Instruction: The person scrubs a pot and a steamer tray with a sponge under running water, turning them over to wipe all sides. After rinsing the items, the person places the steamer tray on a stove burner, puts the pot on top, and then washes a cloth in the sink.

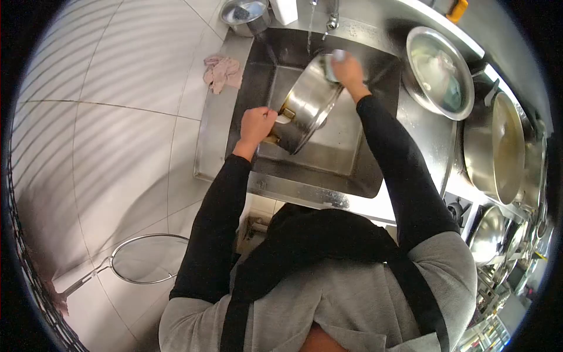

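Note:
A shiny metal pot [308, 102] is tilted on its side over the steel sink [334, 141]. At its lower left, my left hand [257, 125] is closed around the pot's handle. My right hand [347, 70] is closed on a scrubbing pad [332, 69], pressed to the pot's upper right side. Water runs in a thin stream from the faucet [333, 21] behind the pot. The inside of the pot faces away from view.
A pink cloth [221, 73] lies on the sink's left ledge. A metal container [245, 13] stands at the back left. At right are a steel bowl [440, 73] and a large pan [507, 146]. A strainer [149, 259] hangs at lower left.

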Demonstrator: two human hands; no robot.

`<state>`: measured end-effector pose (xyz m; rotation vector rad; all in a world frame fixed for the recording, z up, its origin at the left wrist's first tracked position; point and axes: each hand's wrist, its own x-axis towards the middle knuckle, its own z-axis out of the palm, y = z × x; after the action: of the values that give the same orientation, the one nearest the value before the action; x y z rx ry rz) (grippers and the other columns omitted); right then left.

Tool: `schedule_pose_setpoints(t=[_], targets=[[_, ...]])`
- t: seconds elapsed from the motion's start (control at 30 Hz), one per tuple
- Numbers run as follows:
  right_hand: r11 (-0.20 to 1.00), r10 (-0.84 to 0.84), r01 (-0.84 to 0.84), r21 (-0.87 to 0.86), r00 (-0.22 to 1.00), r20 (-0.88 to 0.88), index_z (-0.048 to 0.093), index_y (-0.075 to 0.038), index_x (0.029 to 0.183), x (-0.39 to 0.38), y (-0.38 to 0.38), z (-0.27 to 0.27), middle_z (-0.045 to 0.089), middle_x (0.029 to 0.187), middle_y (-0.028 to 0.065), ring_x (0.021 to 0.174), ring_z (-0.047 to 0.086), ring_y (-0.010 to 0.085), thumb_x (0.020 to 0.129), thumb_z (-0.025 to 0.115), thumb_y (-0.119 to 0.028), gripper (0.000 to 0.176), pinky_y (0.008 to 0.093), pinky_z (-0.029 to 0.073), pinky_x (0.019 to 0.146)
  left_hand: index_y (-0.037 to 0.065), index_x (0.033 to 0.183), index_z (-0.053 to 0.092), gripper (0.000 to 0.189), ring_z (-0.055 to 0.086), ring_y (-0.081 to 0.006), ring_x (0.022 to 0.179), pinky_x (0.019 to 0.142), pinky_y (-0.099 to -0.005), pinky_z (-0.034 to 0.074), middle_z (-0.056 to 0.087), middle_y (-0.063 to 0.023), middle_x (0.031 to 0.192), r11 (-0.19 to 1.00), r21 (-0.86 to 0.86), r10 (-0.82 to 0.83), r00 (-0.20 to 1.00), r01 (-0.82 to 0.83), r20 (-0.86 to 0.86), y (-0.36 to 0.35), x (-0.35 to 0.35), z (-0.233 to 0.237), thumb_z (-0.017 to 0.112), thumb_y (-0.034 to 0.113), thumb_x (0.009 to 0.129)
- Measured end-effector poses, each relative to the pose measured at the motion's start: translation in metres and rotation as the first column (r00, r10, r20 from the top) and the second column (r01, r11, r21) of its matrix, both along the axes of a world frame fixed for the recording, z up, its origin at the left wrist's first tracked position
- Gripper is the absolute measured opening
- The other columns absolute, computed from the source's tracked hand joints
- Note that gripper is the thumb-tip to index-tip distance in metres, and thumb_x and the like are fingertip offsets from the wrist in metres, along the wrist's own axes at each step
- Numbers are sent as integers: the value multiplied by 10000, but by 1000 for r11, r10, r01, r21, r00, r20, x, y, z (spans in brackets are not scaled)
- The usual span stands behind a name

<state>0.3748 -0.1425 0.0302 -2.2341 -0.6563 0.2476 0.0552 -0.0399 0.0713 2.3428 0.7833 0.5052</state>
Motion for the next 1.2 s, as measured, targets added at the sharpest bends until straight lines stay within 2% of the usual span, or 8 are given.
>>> schedule_pose_setpoints(t=[0.1, 0.2, 0.43, 0.6, 0.67, 0.73, 1.0, 1.2], targets=[[996, -44, 37, 81, 996, 82, 646, -17, 1060, -50, 7, 17, 699, 821, 226, 763, 682, 403, 889, 637, -502, 514, 470, 556, 677, 0, 733, 670, 291, 611, -445, 693, 618, -495, 484, 607, -242, 712, 999, -28, 17, 1000, -17, 13, 9, 3, 6, 596, 262, 837], [779, 627, -571, -257, 711, 319, 623, -52, 1126, -150, -1, 29, 710, 834, 186, 833, 673, 371, 882, 628, -515, 524, 536, 411, 962, -22, 790, 653, 295, 617, -449, 740, 636, -451, 484, 611, -262, 762, 1000, -20, -26, 992, 24, -124, 8, 2, 1, 587, 258, 857], [999, -27, 30, -28, 993, 111, 634, -59, 1034, -43, 21, 40, 693, 806, 189, 764, 683, 365, 892, 632, -394, 364, 478, 520, 830, -26, 788, 640, 286, 600, -458, 718, 630, -495, 464, 609, -260, 758, 996, -32, -81, 994, 79, -78, 18, -2, 3, 569, 241, 863], [806, 585, -544, -234, 667, 461, 626, -60, 1077, -153, -13, 35, 686, 791, 157, 765, 692, 342, 817, 672, -367, 405, 435, 544, 770, -14, 749, 640, 298, 599, -455, 724, 650, -500, 479, 605, -247, 743, 993, -10, -117, 988, 116, -96, 14, 2, 6, 557, 253, 851], [768, 594, -312, -559, 672, 442, 633, -56, 1114, -72, -12, 3, 706, 849, 166, 810, 708, 336, 822, 668, -383, 440, 457, 552, 776, -11, 751, 642, 293, 600, -455, 729, 649, -494, 479, 607, -246, 746, 995, -3, -95, 991, 95, -90, 18, 4, 3, 556, 251, 851], [971, -69, 88, -221, 993, 92, 669, -94, 1156, 5, -26, 10, 735, 908, 171, 834, 725, 327, 868, 661, -523, 516, 440, 572, 732, -8, 752, 645, 289, 601, -454, 734, 649, -487, 479, 609, -245, 750, 997, -6, -72, 995, 72, -75, 17, 3, -4, 555, 248, 851], [952, 299, -278, -129, 751, 589, 664, -59, 1116, -169, -40, 16, 720, 778, 183, 789, 726, 340, 852, 632, -611, 612, 519, 499, 930, -9, 724, 608, 296, 578, -460, 688, 620, -507, 463, 599, -245, 737, 991, 46, -124, 988, 128, -96, 31, 12, -9, 545, 244, 865], [877, 274, -167, -451, 944, 183, 700, -198, 1028, -11, -55, 63, 730, 1044, 67, 1027, 683, 285, 826, 693, -333, 242, 508, 507, 896, 3, 737, 629, 298, 599, -457, 710, 619, -518, 469, 603, -243, 724, 998, 61, -18, 998, 21, -59, 29, 21, -9, 560, 267, 856]])
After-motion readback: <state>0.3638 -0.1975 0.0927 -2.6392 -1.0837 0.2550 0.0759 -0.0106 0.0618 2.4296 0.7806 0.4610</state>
